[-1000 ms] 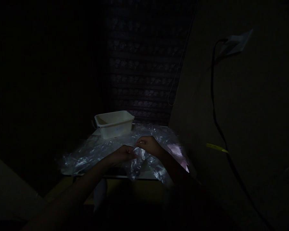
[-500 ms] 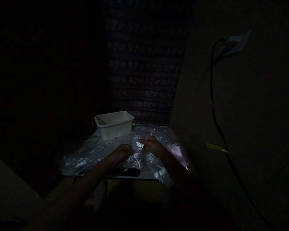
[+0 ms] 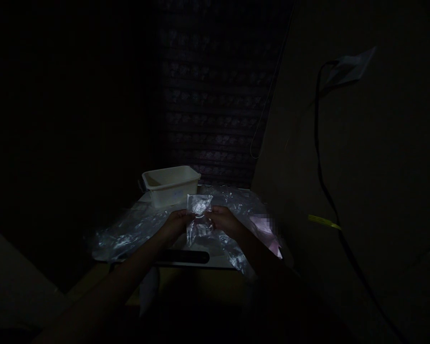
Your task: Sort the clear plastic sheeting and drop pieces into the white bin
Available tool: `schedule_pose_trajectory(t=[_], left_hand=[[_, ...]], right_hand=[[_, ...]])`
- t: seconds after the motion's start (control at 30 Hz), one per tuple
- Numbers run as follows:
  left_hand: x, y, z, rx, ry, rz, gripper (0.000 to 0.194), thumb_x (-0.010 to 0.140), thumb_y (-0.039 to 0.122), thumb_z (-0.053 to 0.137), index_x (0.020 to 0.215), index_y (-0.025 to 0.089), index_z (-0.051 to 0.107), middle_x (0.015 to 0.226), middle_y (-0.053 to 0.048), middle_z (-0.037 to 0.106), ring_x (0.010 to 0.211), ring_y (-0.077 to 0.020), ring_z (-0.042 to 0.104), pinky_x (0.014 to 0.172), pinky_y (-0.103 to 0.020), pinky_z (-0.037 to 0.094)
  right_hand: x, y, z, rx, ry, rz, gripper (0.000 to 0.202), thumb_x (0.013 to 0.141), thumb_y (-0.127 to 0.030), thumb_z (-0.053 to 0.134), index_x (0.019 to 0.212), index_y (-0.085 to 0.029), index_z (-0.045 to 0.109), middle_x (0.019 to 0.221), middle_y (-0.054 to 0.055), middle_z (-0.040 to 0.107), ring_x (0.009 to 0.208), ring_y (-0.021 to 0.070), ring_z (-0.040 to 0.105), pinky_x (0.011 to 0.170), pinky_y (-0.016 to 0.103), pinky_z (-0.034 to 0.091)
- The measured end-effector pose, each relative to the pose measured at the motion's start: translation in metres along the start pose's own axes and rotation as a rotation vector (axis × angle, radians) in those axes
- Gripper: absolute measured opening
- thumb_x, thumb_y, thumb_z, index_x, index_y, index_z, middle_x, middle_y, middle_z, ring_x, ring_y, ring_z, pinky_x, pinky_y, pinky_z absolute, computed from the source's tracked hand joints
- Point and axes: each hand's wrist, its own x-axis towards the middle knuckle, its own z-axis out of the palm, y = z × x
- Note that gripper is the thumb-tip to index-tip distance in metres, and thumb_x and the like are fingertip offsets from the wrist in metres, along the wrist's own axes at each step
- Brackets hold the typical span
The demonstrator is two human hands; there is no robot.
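Note:
A small clear plastic bag point(image 3: 199, 204) is held up over the table between my two hands, its surface shiny and roughly rectangular. My left hand point(image 3: 176, 223) pinches its left side, and my right hand point(image 3: 225, 220) grips the right side with the thumb on the front. Whether anything lies inside the bag is too dark to tell. Beneath and around both hands, loose clear plastic point(image 3: 129, 237) spreads across the table. Just below the bag, a dark elongated bar point(image 3: 188, 257) lies along the near edge.
Behind my left hand stands a cream plastic tub point(image 3: 172, 192). A pinkish sheet point(image 3: 267, 234) lies right of my right hand. A black cable point(image 3: 318, 157) with a yellow tag point(image 3: 324, 221) hangs from a wall outlet point(image 3: 351, 67) on the right. A patterned curtain point(image 3: 215, 105) hangs behind the table.
The plastic between my hands was crumpled and blurred; now it is spread flat and upright as a bag. My left hand has moved slightly up, and both hands hold opposite sides.

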Motion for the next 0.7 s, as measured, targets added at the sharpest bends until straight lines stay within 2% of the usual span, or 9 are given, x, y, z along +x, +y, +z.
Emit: schedule_pose_trajectory(t=[0.1,0.37,0.7], left_hand=[[0.0005,-0.0001,-0.0006,-0.016,0.007,0.022,0.018,0.056,0.026,0.055,0.064,0.01,0.054,0.052,-0.001,0.055,0.047,-0.0109,0.051,0.05,-0.024,0.038],[-0.001,0.0025,0.0,0.009,-0.025,0.013,0.019,0.057,0.027,0.054,0.067,0.011,0.054,0.055,-0.001,0.056,0.046,-0.0085,0.049,0.048,-0.022,0.037],[-0.0012,0.0041,0.0013,0.016,0.017,0.011,0.016,0.057,0.025,0.051,0.066,0.012,0.051,0.053,0.0,0.053,0.044,-0.0082,0.048,0.04,-0.018,0.034]], right_hand=[[-0.0015,0.0008,-0.0005,0.007,-0.043,0.03,0.02,0.049,-0.028,0.058,0.059,-0.013,0.05,0.048,-0.003,0.048,0.04,0.0049,0.042,0.039,0.019,0.031],[0.0006,0.0055,-0.0048,0.113,-0.046,0.032,0.018,0.052,-0.028,0.056,0.059,-0.014,0.048,0.05,-0.003,0.05,0.045,0.007,0.048,0.048,0.022,0.035],[-0.0001,0.0032,-0.002,0.151,0.002,0.02,0.018,0.05,-0.027,0.057,0.056,-0.013,0.047,0.044,-0.006,0.044,0.039,0.0038,0.041,0.041,0.018,0.03]])
